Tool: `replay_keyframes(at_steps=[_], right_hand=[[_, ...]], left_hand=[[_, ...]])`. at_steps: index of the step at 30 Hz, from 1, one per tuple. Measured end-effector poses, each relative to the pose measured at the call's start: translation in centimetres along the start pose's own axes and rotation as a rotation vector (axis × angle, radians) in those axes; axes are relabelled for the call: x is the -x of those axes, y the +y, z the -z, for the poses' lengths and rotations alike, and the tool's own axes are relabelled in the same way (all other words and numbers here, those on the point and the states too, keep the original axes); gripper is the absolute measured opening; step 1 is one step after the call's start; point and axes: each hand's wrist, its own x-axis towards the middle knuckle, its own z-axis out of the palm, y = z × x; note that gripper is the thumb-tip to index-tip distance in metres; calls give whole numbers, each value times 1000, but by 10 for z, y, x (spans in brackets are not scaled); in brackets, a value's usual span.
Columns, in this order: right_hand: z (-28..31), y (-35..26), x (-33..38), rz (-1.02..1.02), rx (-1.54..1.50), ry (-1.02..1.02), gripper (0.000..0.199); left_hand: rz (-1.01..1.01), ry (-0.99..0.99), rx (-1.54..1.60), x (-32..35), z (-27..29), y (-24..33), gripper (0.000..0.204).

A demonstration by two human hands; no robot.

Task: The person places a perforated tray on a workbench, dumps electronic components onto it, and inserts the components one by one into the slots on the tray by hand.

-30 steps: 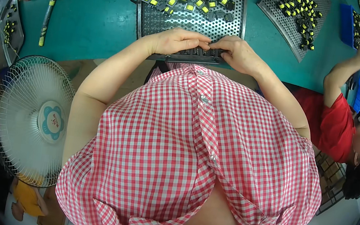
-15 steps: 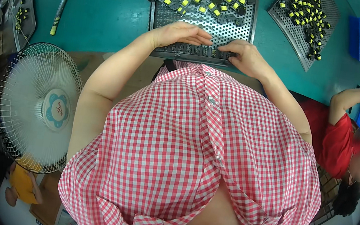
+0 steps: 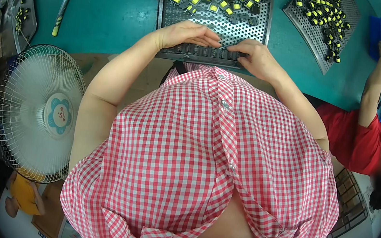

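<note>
A perforated metal tray (image 3: 233,36) lies in front of me. Small black components with yellow tops (image 3: 213,8) are scattered over its far part. Along its near edge runs a row of black components (image 3: 205,52) set side by side. My left hand (image 3: 186,35) is open over the left of this row, fingers stretched together and pointing right. At the row's right end is my right hand (image 3: 258,60), its index finger and thumb bent and apart. Nothing shows as held in either hand, though the undersides of the fingers are hidden.
A hammer (image 3: 63,7) lies on the green table (image 3: 113,11) at left. A second perforated tray (image 3: 327,65) with yellow-topped components is at right. A fan (image 3: 38,112) stands left of me. At far right a person in red (image 3: 357,142) reaches to a blue bin (image 3: 378,31).
My right hand has shifted slightly left along the row; my left hand has barely moved. The person in red has stretched an arm farther out over the blue bin, whose contents are now covered.
</note>
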Motion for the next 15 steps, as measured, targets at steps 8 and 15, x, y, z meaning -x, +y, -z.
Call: replay_keyframes(at_steps=[8,15], right_hand=[[-6,-5,-9,47,-12,-9,35],[-14,-11,-20,78,-22,-28,35]], left_hand=[[25,26,-9,13,4,3,52],[33,59,-4,26,10,3,53]])
